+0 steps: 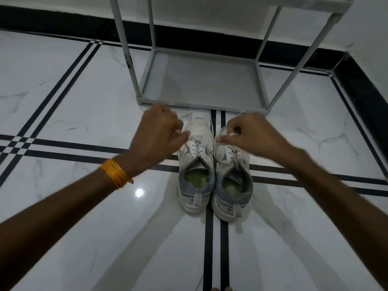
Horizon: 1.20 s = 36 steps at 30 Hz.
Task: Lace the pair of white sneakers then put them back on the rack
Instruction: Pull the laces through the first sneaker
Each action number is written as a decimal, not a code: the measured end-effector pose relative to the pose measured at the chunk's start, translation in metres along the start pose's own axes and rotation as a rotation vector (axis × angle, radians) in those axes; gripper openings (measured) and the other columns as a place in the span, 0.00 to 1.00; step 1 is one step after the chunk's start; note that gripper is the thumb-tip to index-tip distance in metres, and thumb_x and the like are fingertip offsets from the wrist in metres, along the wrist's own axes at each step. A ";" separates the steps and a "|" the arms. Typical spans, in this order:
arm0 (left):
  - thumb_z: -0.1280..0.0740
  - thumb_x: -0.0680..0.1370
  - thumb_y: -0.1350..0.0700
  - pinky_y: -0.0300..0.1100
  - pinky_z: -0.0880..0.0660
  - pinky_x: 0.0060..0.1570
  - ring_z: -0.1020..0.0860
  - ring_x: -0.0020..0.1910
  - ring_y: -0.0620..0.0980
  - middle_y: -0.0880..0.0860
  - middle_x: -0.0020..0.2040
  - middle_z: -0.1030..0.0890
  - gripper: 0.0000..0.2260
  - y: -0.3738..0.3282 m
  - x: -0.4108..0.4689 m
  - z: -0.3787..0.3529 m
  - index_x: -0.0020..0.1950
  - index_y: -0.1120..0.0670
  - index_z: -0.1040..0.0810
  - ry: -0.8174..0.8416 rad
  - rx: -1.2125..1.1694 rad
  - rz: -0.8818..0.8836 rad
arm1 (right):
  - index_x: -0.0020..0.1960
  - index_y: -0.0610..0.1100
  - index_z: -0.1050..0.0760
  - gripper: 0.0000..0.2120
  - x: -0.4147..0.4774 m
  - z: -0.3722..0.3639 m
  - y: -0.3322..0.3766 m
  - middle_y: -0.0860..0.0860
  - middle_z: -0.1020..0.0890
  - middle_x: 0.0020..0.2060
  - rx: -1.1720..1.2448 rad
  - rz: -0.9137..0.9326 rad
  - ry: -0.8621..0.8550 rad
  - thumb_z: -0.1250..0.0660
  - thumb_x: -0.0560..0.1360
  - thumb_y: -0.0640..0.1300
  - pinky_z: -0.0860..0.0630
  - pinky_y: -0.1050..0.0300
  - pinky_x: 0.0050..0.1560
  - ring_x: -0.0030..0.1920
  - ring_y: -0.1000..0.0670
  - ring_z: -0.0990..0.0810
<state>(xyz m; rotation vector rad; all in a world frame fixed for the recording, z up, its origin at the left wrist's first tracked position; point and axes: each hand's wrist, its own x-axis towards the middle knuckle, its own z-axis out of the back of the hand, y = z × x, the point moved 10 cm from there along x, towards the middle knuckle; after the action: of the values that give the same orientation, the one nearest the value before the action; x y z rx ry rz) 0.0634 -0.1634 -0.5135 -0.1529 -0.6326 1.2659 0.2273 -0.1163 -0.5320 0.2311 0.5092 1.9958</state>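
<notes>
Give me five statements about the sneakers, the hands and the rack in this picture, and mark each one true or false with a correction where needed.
1. Both white sneakers stand on the floor, side by side. True.
2. The sneakers already sit on the rack's bottom shelf. False: that shelf holds no shoes; the pair stands on the floor in front of it.
3. The left hand and the right hand each pinch a lace end. True.
4. An orange thread band is on the right wrist. False: it is on the left wrist.
5. The sneakers' toes point toward the rack. True.
</notes>
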 end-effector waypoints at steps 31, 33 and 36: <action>0.38 0.77 0.53 0.39 0.32 0.34 0.28 0.31 0.47 0.51 0.32 0.23 0.11 -0.021 0.080 0.009 0.39 0.57 0.22 0.375 -0.594 0.356 | 0.41 0.47 0.17 0.07 0.023 0.057 0.043 0.53 0.19 0.31 0.503 0.060 -0.233 0.30 0.75 0.47 0.23 0.49 0.40 0.34 0.55 0.22; 0.39 0.76 0.52 0.40 0.32 0.37 0.28 0.35 0.48 0.52 0.36 0.22 0.11 -0.017 0.078 0.009 0.42 0.57 0.22 0.395 -0.634 0.351 | 0.41 0.44 0.17 0.11 0.021 0.073 0.046 0.53 0.23 0.29 0.530 0.059 -0.259 0.33 0.78 0.47 0.29 0.59 0.33 0.30 0.57 0.27; 0.36 0.72 0.50 0.43 0.30 0.42 0.26 0.41 0.49 0.51 0.41 0.20 0.10 -0.013 0.074 0.004 0.43 0.56 0.20 0.433 -0.678 0.333 | 0.40 0.43 0.21 0.12 0.020 0.083 0.055 0.52 0.27 0.28 0.695 0.012 -0.202 0.36 0.79 0.46 0.33 0.65 0.29 0.28 0.55 0.29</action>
<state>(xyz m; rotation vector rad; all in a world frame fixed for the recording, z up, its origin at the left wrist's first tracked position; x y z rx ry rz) 0.0836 -0.1000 -0.4779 -1.1013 -0.6502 1.2334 0.2048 -0.0997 -0.4341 0.8513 1.0551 1.7147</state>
